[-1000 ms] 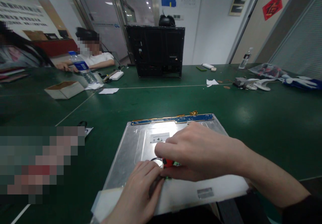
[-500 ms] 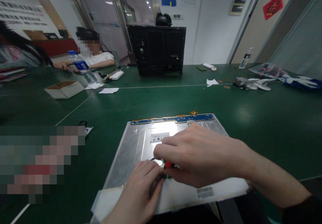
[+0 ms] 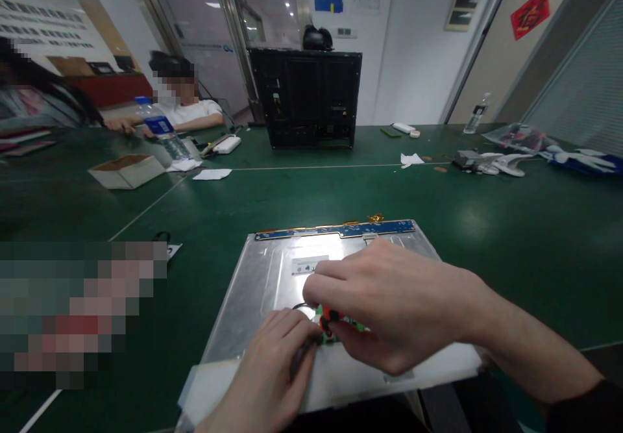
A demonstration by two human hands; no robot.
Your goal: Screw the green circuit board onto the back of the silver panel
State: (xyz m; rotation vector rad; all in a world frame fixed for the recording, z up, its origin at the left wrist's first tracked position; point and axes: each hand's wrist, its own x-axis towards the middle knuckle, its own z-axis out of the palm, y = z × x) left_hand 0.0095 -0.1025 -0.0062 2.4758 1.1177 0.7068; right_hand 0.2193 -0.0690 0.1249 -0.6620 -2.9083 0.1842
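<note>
Far across the desk (image 3: 311, 199), we see the dark back of a monitor (image 3: 311, 102). Left of it we find a bottle (image 3: 163, 131), with a box (image 3: 127, 174) nearer us; to its right, a paper scrap (image 3: 411, 160), another bottle (image 3: 477, 113) and a bag (image 3: 518, 136).

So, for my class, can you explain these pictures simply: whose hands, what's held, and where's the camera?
No robot here: these are one person's bare hands, seen by a camera worn on that person's head, looking forward and down. The right hand holds a red-and-black object, mostly hidden. The left hand is close by, over a silver panel. A blue circuit strip runs along the panel's far edge. Beyond, the green table holds an open box, a plastic bottle and a black device.
</note>
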